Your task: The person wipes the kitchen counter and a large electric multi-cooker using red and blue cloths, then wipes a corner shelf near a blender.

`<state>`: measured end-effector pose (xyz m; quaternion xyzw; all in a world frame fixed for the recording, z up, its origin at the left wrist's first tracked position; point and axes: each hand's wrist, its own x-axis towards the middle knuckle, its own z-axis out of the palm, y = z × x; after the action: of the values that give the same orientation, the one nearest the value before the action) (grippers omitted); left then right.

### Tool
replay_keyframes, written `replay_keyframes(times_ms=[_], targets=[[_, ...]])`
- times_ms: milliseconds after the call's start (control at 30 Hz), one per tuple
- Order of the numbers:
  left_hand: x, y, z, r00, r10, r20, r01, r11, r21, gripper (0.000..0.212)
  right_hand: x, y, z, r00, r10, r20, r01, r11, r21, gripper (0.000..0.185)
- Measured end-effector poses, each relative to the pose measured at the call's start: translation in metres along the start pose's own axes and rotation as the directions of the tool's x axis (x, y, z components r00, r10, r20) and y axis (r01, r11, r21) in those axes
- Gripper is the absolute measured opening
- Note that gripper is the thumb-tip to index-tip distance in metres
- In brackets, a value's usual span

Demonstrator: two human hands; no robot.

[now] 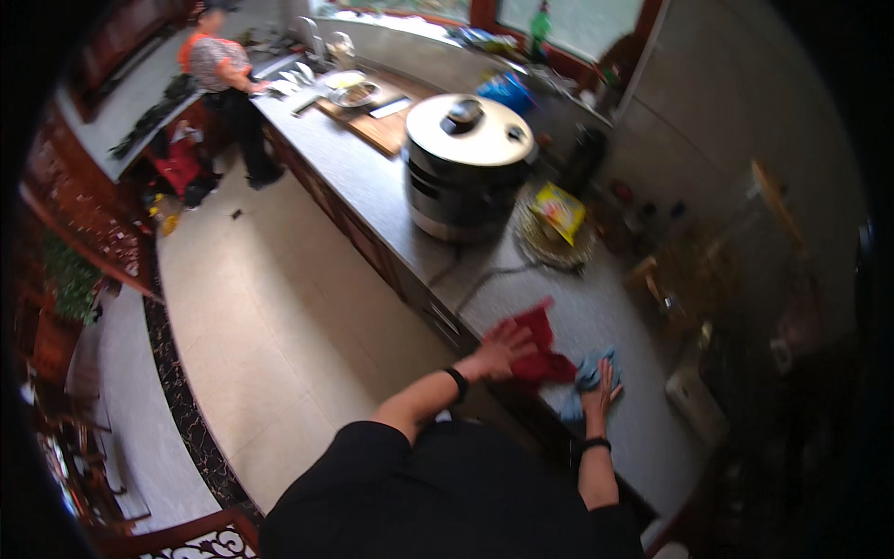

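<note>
My left hand is spread, fingers apart, over the edge of a red cloth on the grey countertop. Motion blur hides whether its fingertips touch the fabric. To the right, my right hand presses a crumpled light-blue cloth against the counter, part of it bunched under the palm and fingers. A dark band circles each wrist.
A large lidded metal pot stands farther along the counter, beside a glass dish with a yellow packet. Beyond are a wooden cutting board and bowls. Another person stands at the far end.
</note>
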<state>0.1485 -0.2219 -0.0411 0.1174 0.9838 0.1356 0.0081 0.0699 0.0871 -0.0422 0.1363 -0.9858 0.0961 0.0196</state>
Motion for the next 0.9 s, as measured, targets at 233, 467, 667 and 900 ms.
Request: replay_keyframes(times_ms=[233, 467, 667, 900], targets=[[0.023, -0.067, -0.027, 0.926, -0.353, 0.133, 0.360, 0.932, -0.034, 0.086, 0.007, 0.044, -0.018, 0.799, 0.600, -0.029, -0.600, 0.800, 0.022, 0.087], [0.056, -0.039, -0.019, 0.834, -0.551, 0.038, 0.552, 0.830, -0.078, 0.093, 0.006, 0.035, 0.003, 0.802, 0.543, -0.249, -0.583, 0.802, -0.130, 0.088], [0.087, 0.067, 0.001, 0.983, 0.178, -0.045, -0.182, 0.978, -0.099, 0.073, 0.001, 0.039, 0.009, 0.825, 0.480, -0.299, -0.524, 0.847, -0.086, 0.088], [0.032, 0.070, 0.009, 0.896, 0.443, 0.017, -0.416, 0.855, -0.310, 0.071, 0.003, 0.043, 0.008, 0.831, 0.480, -0.283, -0.530, 0.836, -0.139, 0.086]])
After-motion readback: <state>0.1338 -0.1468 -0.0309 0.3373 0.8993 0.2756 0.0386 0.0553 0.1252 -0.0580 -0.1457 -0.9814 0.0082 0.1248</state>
